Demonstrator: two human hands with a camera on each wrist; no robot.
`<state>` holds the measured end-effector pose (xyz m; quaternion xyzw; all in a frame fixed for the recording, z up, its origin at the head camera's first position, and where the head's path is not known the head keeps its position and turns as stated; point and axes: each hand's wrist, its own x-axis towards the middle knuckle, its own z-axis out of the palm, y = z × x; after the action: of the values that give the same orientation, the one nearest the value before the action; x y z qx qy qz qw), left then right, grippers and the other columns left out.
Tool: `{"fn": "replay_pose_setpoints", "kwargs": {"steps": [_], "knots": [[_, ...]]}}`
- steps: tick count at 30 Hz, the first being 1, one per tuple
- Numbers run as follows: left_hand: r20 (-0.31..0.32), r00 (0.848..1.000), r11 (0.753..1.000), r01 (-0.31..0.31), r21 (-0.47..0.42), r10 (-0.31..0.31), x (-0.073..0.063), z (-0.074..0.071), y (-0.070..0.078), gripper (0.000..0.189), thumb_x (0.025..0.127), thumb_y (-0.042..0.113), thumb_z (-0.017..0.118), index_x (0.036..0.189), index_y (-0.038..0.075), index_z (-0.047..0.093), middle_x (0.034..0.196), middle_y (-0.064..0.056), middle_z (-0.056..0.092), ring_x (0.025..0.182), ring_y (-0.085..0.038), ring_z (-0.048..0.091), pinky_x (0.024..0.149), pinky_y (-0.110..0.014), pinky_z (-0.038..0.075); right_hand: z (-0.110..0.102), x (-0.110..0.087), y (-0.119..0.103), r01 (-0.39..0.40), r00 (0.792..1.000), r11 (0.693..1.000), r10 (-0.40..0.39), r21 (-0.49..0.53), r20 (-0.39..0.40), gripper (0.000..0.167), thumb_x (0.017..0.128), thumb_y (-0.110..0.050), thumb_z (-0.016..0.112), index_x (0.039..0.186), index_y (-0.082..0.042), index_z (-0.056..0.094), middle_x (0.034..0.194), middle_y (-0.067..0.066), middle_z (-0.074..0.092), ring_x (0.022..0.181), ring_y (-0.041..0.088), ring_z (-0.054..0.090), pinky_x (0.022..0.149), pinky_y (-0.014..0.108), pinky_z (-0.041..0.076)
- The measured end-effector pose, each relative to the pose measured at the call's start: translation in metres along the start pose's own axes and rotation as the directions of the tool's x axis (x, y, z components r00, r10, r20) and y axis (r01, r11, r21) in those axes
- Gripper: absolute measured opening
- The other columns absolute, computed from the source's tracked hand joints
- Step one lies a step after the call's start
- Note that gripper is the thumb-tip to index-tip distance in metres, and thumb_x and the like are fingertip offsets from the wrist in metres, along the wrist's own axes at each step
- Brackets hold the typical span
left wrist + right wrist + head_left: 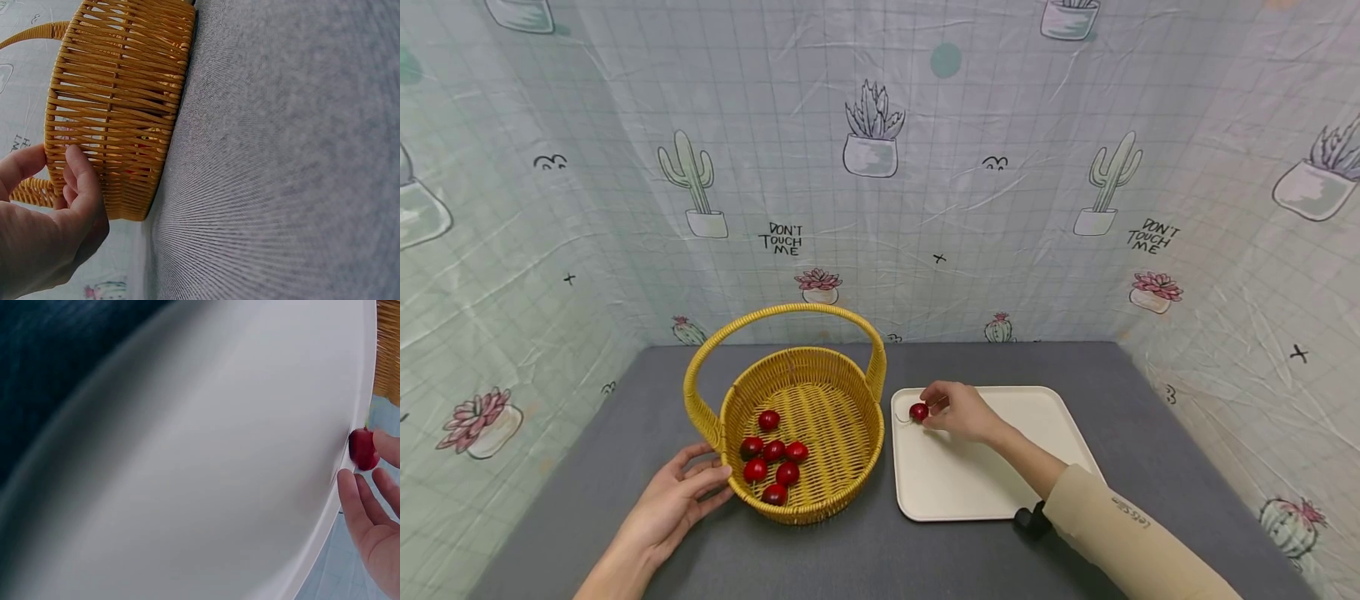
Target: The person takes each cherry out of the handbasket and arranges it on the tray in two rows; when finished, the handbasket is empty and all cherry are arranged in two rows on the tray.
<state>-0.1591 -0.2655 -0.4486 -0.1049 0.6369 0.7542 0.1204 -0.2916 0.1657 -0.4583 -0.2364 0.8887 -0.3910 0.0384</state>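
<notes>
A yellow woven basket [850, 487] with a tall arched handle holds several dark red cherries [773, 452], gathered toward its left side. My left hand [673, 500] touches the basket's left side, fingertips at the rim and outer wall; in the left wrist view the hand [56, 219] lies beside the wickerwork. On the cream tray [977, 475], near its far left corner, is a single cherry [918, 412] with a thin stem. My right hand [962, 410] reaches over the tray, thumb and fingers spread around that cherry. The right wrist view shows the thumb [387, 447] against it, other fingertips just below.
Basket and tray stand side by side on a dark grey tabletop [715, 550]. A cloth backdrop [925, 208] printed with cacti rises behind and on both sides. A black strap device [1032, 522] sits at the right sleeve's cuff, beside the tray's near edge.
</notes>
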Motion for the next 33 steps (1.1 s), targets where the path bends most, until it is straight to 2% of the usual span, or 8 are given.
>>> {"fn": "replay_pose_setpoints", "kwargs": {"steps": [11, 19, 26, 30, 33], "knots": [[-0.002, 1.0, 1.0, 0.003, 0.005, -0.003, -0.001, 0.001, 0.001, 0.068, 0.103, 0.012, 0.064, 0.154, 0.004, 0.019, 0.122, -0.008, 0.06, 0.108, -0.019, 0.066, 0.098, -0.043, 0.054, -0.017, -0.003, -0.01, 0.001, 1.0, 0.997, 0.001, -0.082, 0.02, 0.03, 0.086, -0.002, 0.08, 0.113, 0.004, 0.069, 0.107, 0.013, 0.071, 0.098, 0.031, 0.068, 0.085, 0.04, 0.056], [-0.01, 1.0, 1.0, 0.001, 0.0, -0.001, -0.002, 0.001, 0.001, 0.07, 0.103, 0.011, 0.064, 0.155, 0.005, 0.017, 0.12, -0.007, 0.06, 0.106, -0.017, 0.066, 0.097, -0.043, 0.055, -0.03, -0.005, -0.034, 0.067, 0.996, 0.995, -0.063, -0.069, 0.068, 0.027, 0.09, -0.005, 0.079, 0.114, 0.0, 0.071, 0.111, 0.015, 0.071, 0.096, 0.02, 0.069, 0.08, 0.035, 0.058], [-0.013, 1.0, 1.0, -0.008, -0.001, 0.008, -0.003, 0.001, 0.001, 0.072, 0.103, 0.01, 0.065, 0.155, 0.004, 0.017, 0.123, -0.009, 0.06, 0.108, -0.019, 0.066, 0.098, -0.043, 0.055, -0.025, -0.004, -0.066, 0.122, 0.979, 0.992, -0.123, 0.019, 0.161, 0.023, 0.092, -0.004, 0.077, 0.114, -0.002, 0.07, 0.11, 0.013, 0.07, 0.094, 0.019, 0.07, 0.079, 0.028, 0.059], [-0.018, 1.0, 1.0, -0.014, 0.005, 0.014, -0.004, 0.003, 0.0, 0.072, 0.103, 0.01, 0.065, 0.156, 0.002, 0.017, 0.124, -0.01, 0.059, 0.109, -0.02, 0.066, 0.097, -0.043, 0.055, -0.018, -0.003, -0.081, 0.151, 0.965, 0.987, -0.159, 0.05, 0.209, 0.022, 0.092, -0.002, 0.076, 0.113, -0.004, 0.07, 0.107, 0.008, 0.069, 0.094, 0.018, 0.068, 0.08, 0.025, 0.059], [-0.036, 0.999, 1.0, -0.013, 0.013, 0.013, -0.006, 0.005, -0.001, 0.071, 0.103, 0.01, 0.065, 0.157, 0.002, 0.019, 0.123, -0.011, 0.059, 0.107, -0.02, 0.067, 0.096, -0.043, 0.056, -0.012, -0.002, -0.09, 0.19, 0.951, 0.98, -0.199, 0.061, 0.235, 0.022, 0.092, -0.002, 0.075, 0.114, -0.003, 0.07, 0.106, 0.01, 0.07, 0.094, 0.018, 0.068, 0.081, 0.024, 0.059]]}}
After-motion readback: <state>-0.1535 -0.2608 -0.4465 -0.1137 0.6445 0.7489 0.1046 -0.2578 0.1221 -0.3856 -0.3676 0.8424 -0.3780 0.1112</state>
